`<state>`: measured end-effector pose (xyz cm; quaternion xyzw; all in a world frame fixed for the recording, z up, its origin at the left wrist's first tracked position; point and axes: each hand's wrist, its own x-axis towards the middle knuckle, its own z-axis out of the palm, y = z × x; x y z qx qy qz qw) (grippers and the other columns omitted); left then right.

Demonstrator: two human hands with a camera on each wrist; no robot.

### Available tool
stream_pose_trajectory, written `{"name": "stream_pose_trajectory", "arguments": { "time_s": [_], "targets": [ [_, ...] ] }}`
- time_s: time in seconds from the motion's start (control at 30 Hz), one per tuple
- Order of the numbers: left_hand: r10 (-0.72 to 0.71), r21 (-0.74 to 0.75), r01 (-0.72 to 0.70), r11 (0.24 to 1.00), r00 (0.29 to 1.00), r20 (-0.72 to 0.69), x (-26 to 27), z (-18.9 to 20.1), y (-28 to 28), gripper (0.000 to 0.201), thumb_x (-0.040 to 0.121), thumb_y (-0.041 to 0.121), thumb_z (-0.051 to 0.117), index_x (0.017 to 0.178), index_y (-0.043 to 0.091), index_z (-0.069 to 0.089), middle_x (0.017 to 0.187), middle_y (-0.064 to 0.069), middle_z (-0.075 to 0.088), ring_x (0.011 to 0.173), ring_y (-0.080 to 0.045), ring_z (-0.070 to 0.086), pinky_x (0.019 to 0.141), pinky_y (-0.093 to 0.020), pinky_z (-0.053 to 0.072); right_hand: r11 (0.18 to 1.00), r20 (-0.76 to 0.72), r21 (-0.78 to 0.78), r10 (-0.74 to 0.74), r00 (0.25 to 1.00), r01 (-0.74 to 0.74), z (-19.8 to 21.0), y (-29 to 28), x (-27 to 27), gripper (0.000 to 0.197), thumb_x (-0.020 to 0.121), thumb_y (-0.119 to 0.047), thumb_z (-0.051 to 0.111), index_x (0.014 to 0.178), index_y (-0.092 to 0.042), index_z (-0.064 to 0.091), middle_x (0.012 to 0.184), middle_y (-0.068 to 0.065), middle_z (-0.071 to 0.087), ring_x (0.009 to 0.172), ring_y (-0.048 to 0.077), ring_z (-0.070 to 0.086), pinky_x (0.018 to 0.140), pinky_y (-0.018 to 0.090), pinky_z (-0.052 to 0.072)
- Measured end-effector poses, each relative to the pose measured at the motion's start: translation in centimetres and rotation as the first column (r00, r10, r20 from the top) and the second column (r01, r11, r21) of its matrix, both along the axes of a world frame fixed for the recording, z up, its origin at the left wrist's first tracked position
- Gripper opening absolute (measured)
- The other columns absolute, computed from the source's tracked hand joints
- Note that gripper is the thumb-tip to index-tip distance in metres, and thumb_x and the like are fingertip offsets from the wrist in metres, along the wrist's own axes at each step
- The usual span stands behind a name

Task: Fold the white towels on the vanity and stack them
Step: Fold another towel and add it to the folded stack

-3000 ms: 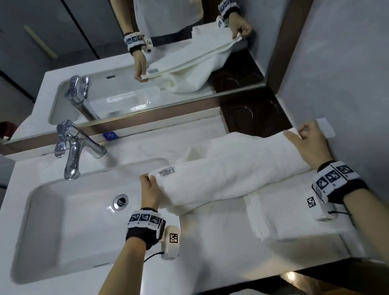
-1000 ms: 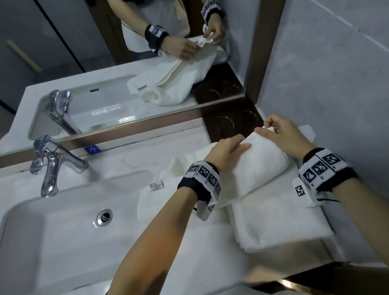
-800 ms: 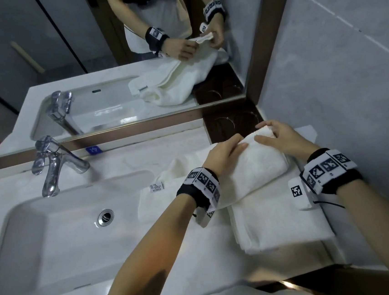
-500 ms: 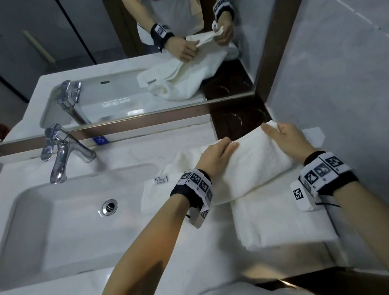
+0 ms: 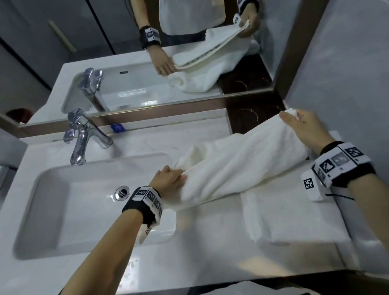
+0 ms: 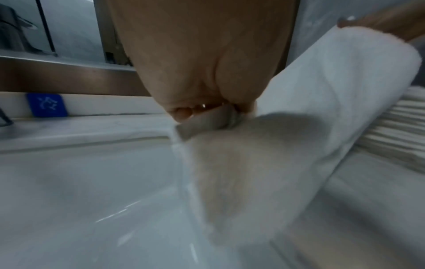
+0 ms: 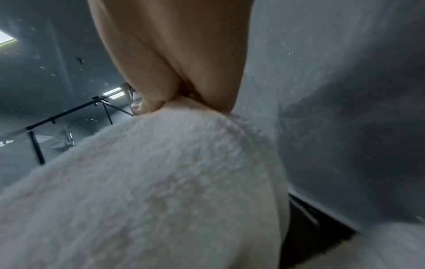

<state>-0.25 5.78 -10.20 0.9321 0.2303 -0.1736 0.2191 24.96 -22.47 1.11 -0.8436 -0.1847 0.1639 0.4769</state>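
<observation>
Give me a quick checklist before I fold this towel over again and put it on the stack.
1. Left hand grips one end of the towel: ok.
2. Right hand grips the other end: ok.
3. Towel stretched between both hands: ok, though wrinkled near the left grip.
4. Edges lined up for an even fold: cannot tell; the underside is hidden.
5. Folded towel lies flat on the vanity, ready for stacking: ok.
6. Towel clear of the sink: not ok; the left end hangs over the basin's rim.
</observation>
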Motion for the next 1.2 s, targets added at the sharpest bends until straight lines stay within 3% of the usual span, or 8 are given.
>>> {"name": "stream_pose_trajectory", "arguments": {
  "time_s": [0.17, 0.3, 0.43, 0.6, 0.73, 0.9, 1.07, 1.2],
  "targets": [
    [0.019, -0.019, -0.018, 1.000, 0.999, 0.029, -1.2, -0.3, 0.3, 0.027, 0.096, 0.041, 0.041, 0.103, 0.015, 0.044, 0.109, -0.008, 0.056, 0.116, -0.026, 0.036, 0.100, -0.038, 0.025, 0.999, 0.013, -0.035, 0.028, 1.000, -0.028, 0.0, 0.1, -0.1, 0.027, 0.092, -0.042, 0.053, 0.074, -0.023, 0.060, 0.074, -0.012, 0.062, 0.068, 0.001, 0.057, 0.056, 0.021, 0.039],
    [0.198, -0.219, -0.158, 0.963, 0.964, 0.175, -1.6, 3.0, 1.6, 0.038, 0.093, 0.053, 0.042, 0.086, 0.017, 0.032, 0.094, -0.006, 0.051, 0.088, -0.025, 0.050, 0.077, -0.038, 0.039, 0.999, 0.030, -0.019, -0.029, 0.999, 0.029, 0.1, -0.4, 0.6, 0.027, 0.092, -0.044, 0.051, 0.082, -0.021, 0.060, 0.077, -0.008, 0.061, 0.072, 0.009, 0.054, 0.063, 0.026, 0.041],
    [0.161, -0.219, -0.094, 0.971, 0.936, 0.312, -1.9, 7.0, 3.0, 0.041, 0.092, 0.061, 0.027, 0.084, 0.021, 0.029, 0.080, 0.000, 0.051, 0.070, -0.017, 0.048, 0.064, -0.032, 0.040, 0.997, 0.059, 0.037, -0.066, 0.996, 0.063, 1.0, -0.1, 0.9, 0.031, 0.096, -0.037, 0.048, 0.097, -0.009, 0.061, 0.083, 0.001, 0.060, 0.073, 0.012, 0.052, 0.060, 0.022, 0.042],
    [0.144, -0.157, -0.085, 0.984, 0.899, 0.413, -1.2, 9.0, 4.5, 0.024, 0.094, 0.037, 0.052, 0.084, 0.016, 0.047, 0.067, 0.009, 0.046, 0.062, -0.005, 0.043, 0.057, -0.015, 0.036, 0.995, 0.073, 0.032, -0.097, 0.993, 0.095, 1.6, 0.9, 1.3, 0.038, 0.095, -0.036, 0.050, 0.099, 0.000, 0.061, 0.087, 0.007, 0.058, 0.065, 0.007, 0.049, 0.053, 0.012, 0.042],
    [0.203, -0.251, -0.109, 0.962, 0.899, 0.387, -1.4, 8.3, 4.7, 0.032, 0.092, 0.032, 0.057, 0.069, 0.012, 0.048, 0.060, 0.006, 0.039, 0.056, -0.010, 0.035, 0.052, -0.019, 0.028, 0.987, 0.081, -0.114, -0.104, 0.991, 0.113, 1.0, 0.5, 1.8, 0.054, 0.087, -0.057, 0.050, 0.086, -0.004, 0.062, 0.087, 0.013, 0.065, 0.081, 0.025, 0.058, 0.077, 0.035, 0.047],
    [0.242, -0.298, -0.134, 0.945, 0.900, 0.363, -1.2, 7.9, 5.3, 0.043, 0.094, 0.032, 0.053, 0.058, 0.012, 0.044, 0.056, 0.003, 0.038, 0.049, -0.004, 0.033, 0.048, -0.014, 0.028, 0.965, 0.037, -0.225, -0.131, 0.991, 0.136, -0.2, 0.3, 2.5, 0.069, 0.083, -0.064, 0.051, 0.084, 0.004, 0.062, 0.095, 0.024, 0.068, 0.091, 0.037, 0.063, 0.075, 0.036, 0.043],
    [0.509, -0.576, -0.320, 0.752, 0.837, 0.200, -1.0, 4.6, 3.9, 0.033, 0.090, 0.030, 0.060, 0.074, 0.000, 0.059, 0.069, -0.010, 0.048, 0.064, -0.017, 0.043, 0.060, -0.027, 0.034, 0.924, -0.062, -0.362, -0.160, 0.985, 0.127, -1.9, 0.5, 2.7, 0.071, 0.084, -0.063, 0.051, 0.089, 0.006, 0.064, 0.104, 0.023, 0.066, 0.100, 0.037, 0.059, 0.092, 0.043, 0.044],
    [0.694, -0.756, -0.477, 0.448, 0.719, -0.043, -1.3, 2.2, 3.1, 0.020, 0.087, 0.015, 0.065, 0.095, -0.003, 0.063, 0.086, -0.011, 0.062, 0.075, -0.019, 0.057, 0.063, -0.020, 0.050, 0.930, -0.140, -0.352, -0.159, 0.977, 0.101, -2.8, 0.1, 2.9, 0.060, 0.084, -0.058, 0.055, 0.090, 0.000, 0.067, 0.107, 0.020, 0.067, 0.102, 0.035, 0.060, 0.095, 0.042, 0.045]
  ]
}}
